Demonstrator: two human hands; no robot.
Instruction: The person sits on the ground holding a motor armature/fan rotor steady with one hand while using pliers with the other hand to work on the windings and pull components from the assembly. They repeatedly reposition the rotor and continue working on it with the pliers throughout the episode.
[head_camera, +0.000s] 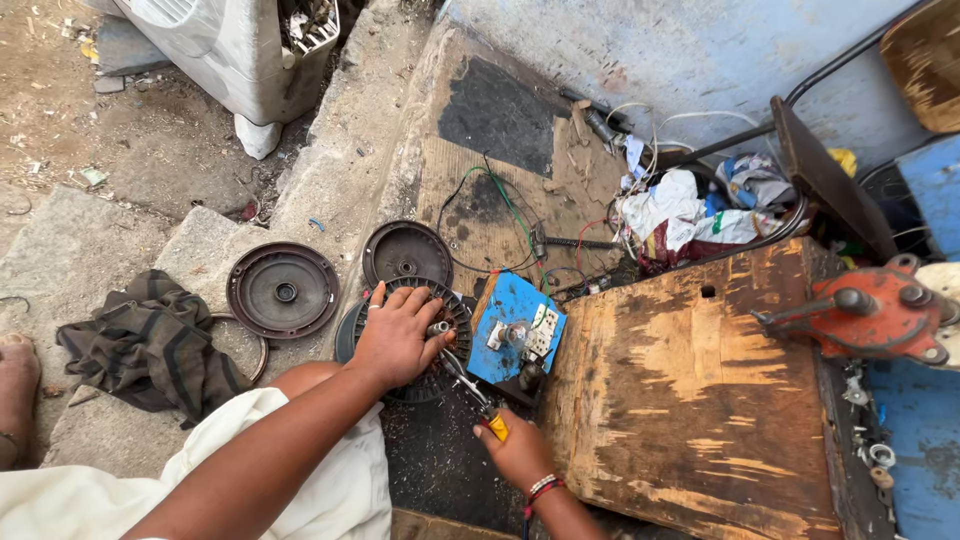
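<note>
My left hand (396, 335) lies flat on a round dark motor stator (455, 318) with a short metal shaft (438, 327) sticking up beside my thumb. My right hand (518, 452) grips pliers with yellow handles (497, 427); their metal jaws (458, 371) reach up toward the stator's edge near the shaft. A blue switch board (510, 328) with white sockets lies just right of the stator.
Two round dark motor covers (283, 290) (405, 252) lie on the stone beside a striped cloth (150, 345). A worn wooden board (690, 390), a red hand tool (870, 312), tangled wires (500, 205) and rags (680, 215) crowd the right. A white cooler casing (225, 50) stands at the top.
</note>
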